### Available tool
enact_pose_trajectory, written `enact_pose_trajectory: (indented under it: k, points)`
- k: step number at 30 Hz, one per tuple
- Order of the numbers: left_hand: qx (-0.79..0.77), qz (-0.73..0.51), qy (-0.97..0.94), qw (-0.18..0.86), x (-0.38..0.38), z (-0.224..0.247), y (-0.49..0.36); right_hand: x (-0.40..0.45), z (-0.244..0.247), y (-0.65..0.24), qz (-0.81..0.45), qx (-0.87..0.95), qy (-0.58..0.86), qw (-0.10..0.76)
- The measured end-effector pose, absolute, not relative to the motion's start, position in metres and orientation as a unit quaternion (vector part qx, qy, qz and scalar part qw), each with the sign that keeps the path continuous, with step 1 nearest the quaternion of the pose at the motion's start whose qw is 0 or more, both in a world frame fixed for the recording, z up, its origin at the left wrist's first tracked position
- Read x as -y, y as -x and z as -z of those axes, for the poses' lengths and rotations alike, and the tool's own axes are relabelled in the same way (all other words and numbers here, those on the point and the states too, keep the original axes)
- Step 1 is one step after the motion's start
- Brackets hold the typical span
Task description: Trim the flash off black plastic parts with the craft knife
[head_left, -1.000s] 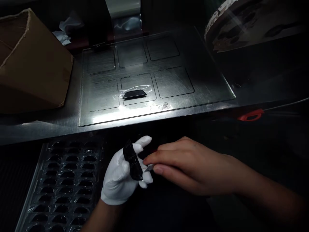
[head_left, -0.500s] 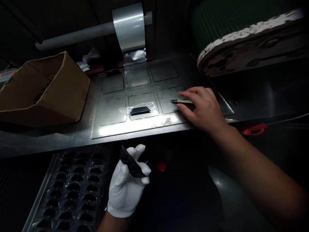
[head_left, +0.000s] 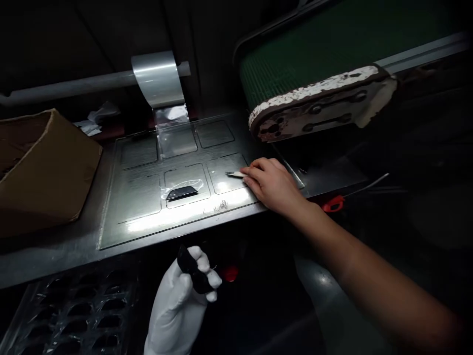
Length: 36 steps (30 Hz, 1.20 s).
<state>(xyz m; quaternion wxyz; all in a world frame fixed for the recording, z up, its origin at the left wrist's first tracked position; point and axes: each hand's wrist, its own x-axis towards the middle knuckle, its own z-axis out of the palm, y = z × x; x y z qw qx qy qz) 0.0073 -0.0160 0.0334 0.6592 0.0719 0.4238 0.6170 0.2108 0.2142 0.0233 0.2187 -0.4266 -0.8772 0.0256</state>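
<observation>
My left hand [head_left: 179, 305], in a white glove, grips a small black plastic part [head_left: 194, 270] between thumb and fingers, below the bench edge. A craft knife [head_left: 235, 174] with a pale handle and small pointed tip is pinched in my bare right hand [head_left: 271, 185], low over the clear sheet [head_left: 144, 190] on the bench. Much of its handle is hidden by the fingers. Another black part [head_left: 182, 193] lies on a piece of clear film inside one of the sheet's outlined rectangles, left of the knife tip.
A roll of clear film [head_left: 158, 79] hangs on a bar behind the sheet. An open cardboard box [head_left: 48, 182] stands left. The green conveyor [head_left: 295, 74] with its chipped end juts in at upper right. A clear tray [head_left: 74, 315] of black parts sits lower left. A red-handled item [head_left: 333, 203] hangs at the bench edge.
The view has swung right, so the bench things sit farther left. My right fingers have closed more tightly around the knife. My left hand still holds the black part, now turned slightly.
</observation>
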Motion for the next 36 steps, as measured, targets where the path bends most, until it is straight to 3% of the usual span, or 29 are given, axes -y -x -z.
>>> enact_pose_trajectory:
  k: [5,8,11,21,36]
  points:
    - [-0.385,-0.632,-0.109,0.663,0.017,-0.033,-0.002,-0.200,-0.033,-0.196,-0.079,0.865,0.438,0.230]
    - [-0.381,-0.634,-0.122,0.661,0.020,-0.031,0.002,-0.167,-0.049,-0.190,-0.230,0.883,0.331,0.241]
    - [-0.380,-0.626,-0.134,0.668,0.025,-0.030,0.005,-0.138,-0.067,-0.184,-0.325,0.903,0.202,0.197]
    - [-0.464,-0.550,-0.146,0.679,0.035,-0.038,0.007,-0.120,-0.082,-0.179,-0.245,0.944,0.185,0.119]
    - [-0.562,-0.488,-0.134,0.654,0.030,-0.046,0.005,-0.113,-0.079,-0.179,-0.121,0.964,0.203,0.123]
